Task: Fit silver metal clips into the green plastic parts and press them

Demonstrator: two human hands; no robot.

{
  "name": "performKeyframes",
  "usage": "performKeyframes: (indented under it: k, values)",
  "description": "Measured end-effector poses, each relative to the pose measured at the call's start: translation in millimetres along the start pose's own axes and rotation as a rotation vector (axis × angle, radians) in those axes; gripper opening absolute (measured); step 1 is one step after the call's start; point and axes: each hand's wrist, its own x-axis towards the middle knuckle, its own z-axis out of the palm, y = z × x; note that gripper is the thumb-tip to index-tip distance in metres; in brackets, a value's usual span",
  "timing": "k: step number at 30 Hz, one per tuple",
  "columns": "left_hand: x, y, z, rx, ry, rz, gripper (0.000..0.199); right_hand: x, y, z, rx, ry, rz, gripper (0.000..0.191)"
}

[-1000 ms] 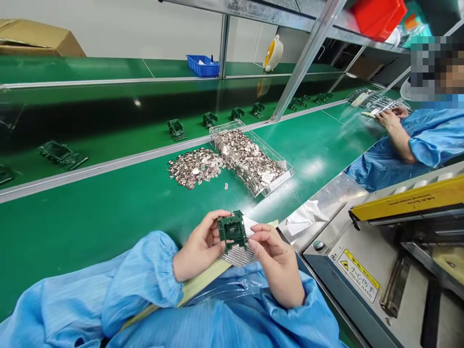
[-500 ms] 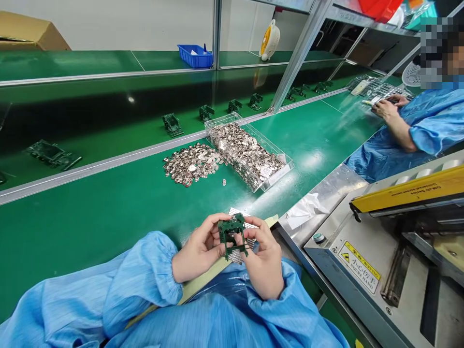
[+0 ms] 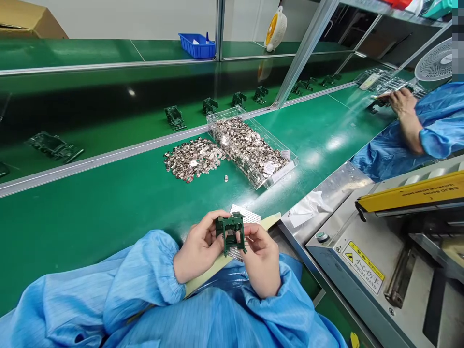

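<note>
A small dark-green frame-shaped part with a square opening is held upright between both hands, close to my body. My left hand pinches its left side between thumb and fingers. From the right, my right hand grips the other side, its thumb at the opening and the fingers partly hidden behind the part. Beneath and behind the part lies a sheet with rows of small silvery pieces, partly covered by the hands. A pale yellow strip runs under my wrists.
Beyond my hands, a clear tray full of small metal pieces stands beside a loose pile. Similar green parts sit along the belt. At right are a grey machine, crumpled white paper and a co-worker's hand.
The green part has tilted slightly in my hands, and my right fingers have lowered along its side. The view has shifted a little. The co-worker's hand has moved.
</note>
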Motion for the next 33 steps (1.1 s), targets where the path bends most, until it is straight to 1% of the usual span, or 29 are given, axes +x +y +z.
performKeyframes:
  k: [3,7,14,20,25,27,29,31,33]
  values:
    - [-2,-1,0.3,0.063,-0.003,-0.007,0.030,-1,0,1,0.054,0.015,-0.007,0.020]
    - [-4,0,2.5,0.057,-0.016,-0.005,0.030,-3,2,3,0.094,0.056,-0.022,0.020]
    - [-10,8,10.4,0.070,0.044,0.020,0.033,-10,1,5,0.107,0.104,-0.039,0.025]
    - [-20,13,19.0,0.054,0.020,0.007,0.030,-21,2,-2,0.133,0.096,-0.037,0.024]
    - [-24,14,29.3,0.083,0.003,-0.001,0.033,-32,7,-9,0.155,0.136,-0.036,0.026]
    - [-22,15,31.8,0.076,-0.028,-0.015,0.032,-34,10,-15,0.168,0.128,-0.027,0.026]
    - [-17,15,32.1,0.017,-0.063,-0.040,0.030,-34,15,-26,0.173,0.100,-0.016,0.023]
    - [-6,16,30.3,-0.070,-0.039,-0.068,0.033,-32,24,-42,0.187,0.116,-0.009,0.023]
    - [8,15,28.6,-0.145,0.028,-0.113,0.043,-30,38,-58,0.182,0.189,0.006,0.027]
